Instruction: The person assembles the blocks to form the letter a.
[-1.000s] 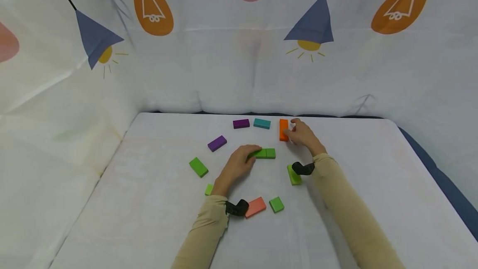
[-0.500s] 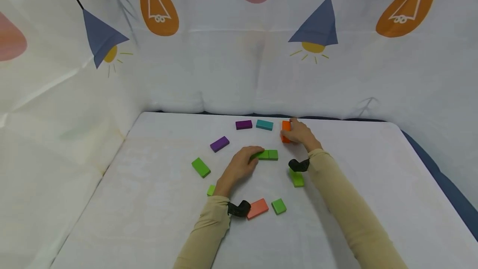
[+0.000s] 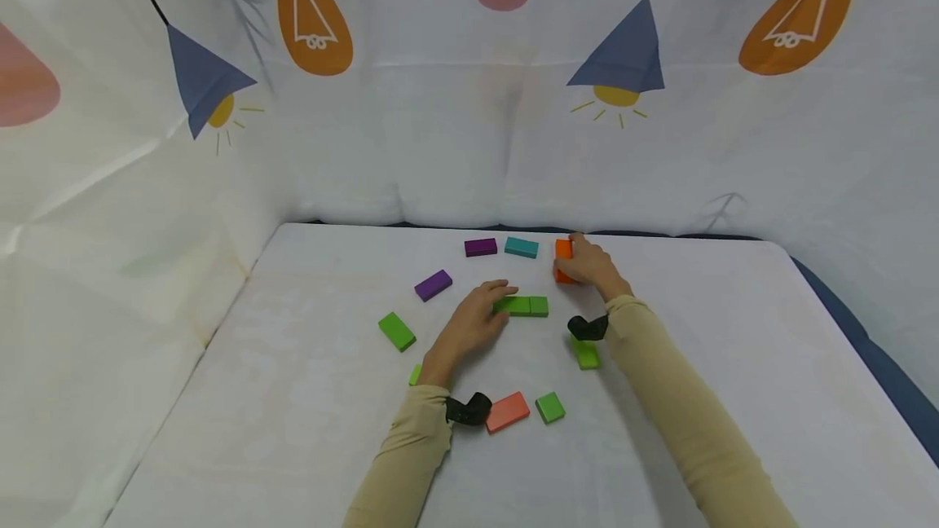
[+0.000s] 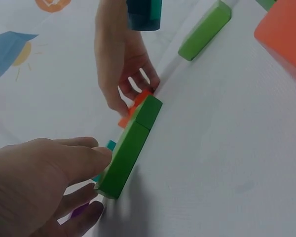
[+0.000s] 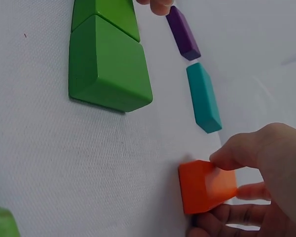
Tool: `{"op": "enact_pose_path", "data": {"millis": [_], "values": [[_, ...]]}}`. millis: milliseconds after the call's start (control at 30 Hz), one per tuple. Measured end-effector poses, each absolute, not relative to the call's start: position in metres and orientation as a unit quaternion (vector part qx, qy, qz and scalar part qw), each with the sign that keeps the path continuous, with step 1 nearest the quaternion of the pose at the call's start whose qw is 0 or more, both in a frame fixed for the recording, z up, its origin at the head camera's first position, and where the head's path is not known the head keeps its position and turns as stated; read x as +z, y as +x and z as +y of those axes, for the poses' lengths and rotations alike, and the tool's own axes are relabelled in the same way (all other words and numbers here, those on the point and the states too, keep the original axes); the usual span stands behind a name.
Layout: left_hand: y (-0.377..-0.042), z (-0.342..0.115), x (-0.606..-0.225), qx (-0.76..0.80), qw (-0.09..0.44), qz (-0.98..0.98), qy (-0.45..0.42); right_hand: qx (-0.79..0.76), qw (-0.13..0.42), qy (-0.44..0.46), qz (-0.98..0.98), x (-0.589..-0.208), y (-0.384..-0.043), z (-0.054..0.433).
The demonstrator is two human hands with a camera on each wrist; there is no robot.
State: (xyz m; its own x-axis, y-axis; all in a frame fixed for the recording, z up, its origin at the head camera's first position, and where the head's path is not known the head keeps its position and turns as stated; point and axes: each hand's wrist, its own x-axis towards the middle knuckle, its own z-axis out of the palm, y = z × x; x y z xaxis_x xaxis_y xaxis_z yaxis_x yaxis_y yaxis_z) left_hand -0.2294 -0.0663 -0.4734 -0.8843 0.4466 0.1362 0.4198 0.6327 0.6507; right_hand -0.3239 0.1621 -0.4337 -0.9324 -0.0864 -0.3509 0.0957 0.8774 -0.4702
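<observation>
My right hand [image 3: 592, 265] pinches an orange block [image 5: 204, 185] near the far edge of the table, thumb on one side and fingers on the other. My left hand [image 3: 469, 326] is beside two green blocks [image 3: 522, 306] lying end to end, its fingers loosely spread at their left end. The left wrist view shows its thumb [image 4: 96, 160] right at the longer block's side, not wrapped round it. Just left of the orange block lies a teal block [image 3: 522, 248], with a dark purple block [image 3: 480, 248] beyond it.
Another purple block [image 3: 433, 285] and a green block [image 3: 397, 332] lie left of my left hand. A lime block [image 3: 587, 354] sits under my right wrist. Nearer are a salmon block [image 3: 508, 411] and a small green block [image 3: 550, 407]. A printed cloth [image 3: 440, 145] hangs behind the table.
My right hand has closed its fingers on the orange block, which stays in place. My left fingers have lifted and loosened at the green blocks. The head view has shifted slightly.
</observation>
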Motion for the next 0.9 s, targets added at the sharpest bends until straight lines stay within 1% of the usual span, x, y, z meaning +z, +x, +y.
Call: {"op": "enact_pose_path", "data": {"millis": [167,367,467,600,900], "values": [[-0.230,-0.067,-0.475,0.367,0.027,0.899,0.239,-0.248,0.177,-0.006,0.952,-0.435,-0.323,0.163],[-0.227,-0.067,-0.475,0.368,0.013,0.904,0.218,-0.250,0.169,-0.004,0.953,-0.437,-0.321,0.164],[-0.227,-0.068,-0.473,0.367,-0.011,0.903,0.222,-0.255,0.168,0.000,0.952,-0.438,-0.321,0.165],[-0.229,-0.074,-0.472,0.361,-0.046,0.909,0.205,-0.259,0.165,0.002,0.952,-0.439,-0.322,0.166],[-0.234,-0.102,-0.467,0.378,-0.149,0.908,0.099,-0.277,0.163,-0.006,0.947,-0.442,-0.322,0.164]]}}
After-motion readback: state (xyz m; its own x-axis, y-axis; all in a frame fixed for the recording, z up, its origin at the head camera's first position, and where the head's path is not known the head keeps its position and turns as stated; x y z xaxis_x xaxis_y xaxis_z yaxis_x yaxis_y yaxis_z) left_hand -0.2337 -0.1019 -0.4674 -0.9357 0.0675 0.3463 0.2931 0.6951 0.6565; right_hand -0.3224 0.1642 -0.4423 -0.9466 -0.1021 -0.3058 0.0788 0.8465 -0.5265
